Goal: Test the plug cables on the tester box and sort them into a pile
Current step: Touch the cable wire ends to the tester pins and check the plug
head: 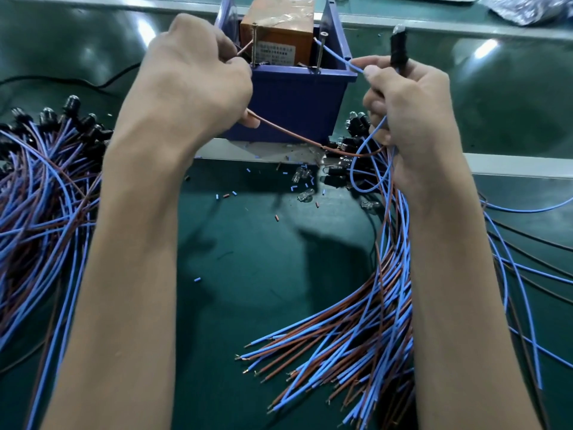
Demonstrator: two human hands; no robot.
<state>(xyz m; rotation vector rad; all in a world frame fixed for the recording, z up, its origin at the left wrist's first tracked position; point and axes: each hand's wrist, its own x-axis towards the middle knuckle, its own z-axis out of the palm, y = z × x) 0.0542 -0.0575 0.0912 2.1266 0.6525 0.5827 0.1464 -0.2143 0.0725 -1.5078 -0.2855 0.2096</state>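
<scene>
The tester box (291, 103) is a blue plastic bin with an orange transformer (279, 29) inside and two upright screws at its front rim. My left hand (192, 79) pinches a brown wire (288, 135) near the left screw (255, 41). My right hand (406, 107) holds a black bulb socket (398, 48) upright and pinches a blue wire (338, 55) whose end reaches the right screw (323, 48). Both wires belong to the same plug cable.
A pile of blue and brown cables with black sockets (46, 169) lies at the left. Another bundle (372, 305) fans out under my right arm. Loose glass bulbs (305, 193) and cut insulation bits lie on the green mat (248, 274). A grey rail (511, 164) crosses behind.
</scene>
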